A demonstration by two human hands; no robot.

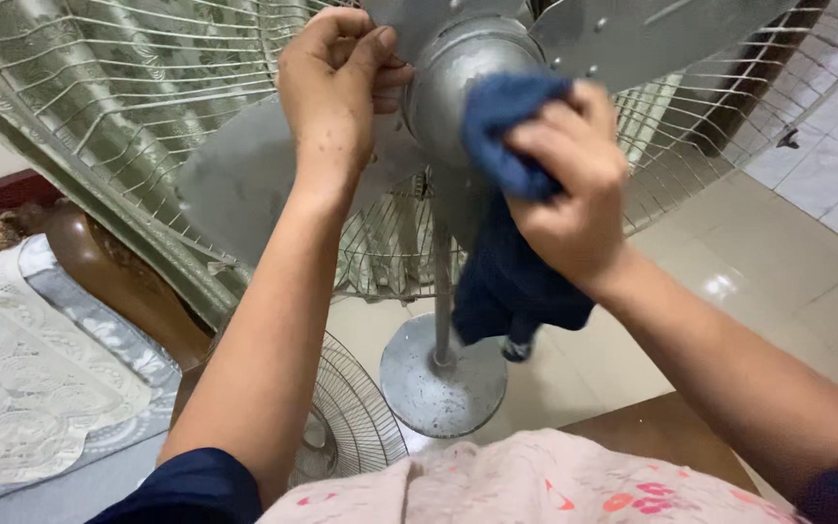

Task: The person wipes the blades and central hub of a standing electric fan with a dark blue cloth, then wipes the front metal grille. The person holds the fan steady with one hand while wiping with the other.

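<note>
A person's left hand [337, 82], at 11 o'clock in the frame, clenched around the top of a grey fan's hub [453, 82], fingers curled over its upper edge beside a blade [244, 175] that spread toward 9 o'clock. The right hand [569, 184], just right of centre, grasped a dark blue cloth [506, 272], pressing its bunched upper part against the hub's right side while the loose end hung down toward 6 o'clock in front of the pole [441, 291]. A second blade [652, 34] reached toward 1 o'clock. Behind the blades stood the rear wire guard [128, 78], filling the upper frame. The pole ran down to a round grey base [438, 383] on the pale tiled floor [778, 252]. A detached wire guard [351, 417] leaned at 7 o'clock near the base. A lace-covered surface [21, 378] lay at 8 o'clock, well apart from both hands. Both forearms were bare, with dark blue sleeves at the lower edge.
</note>
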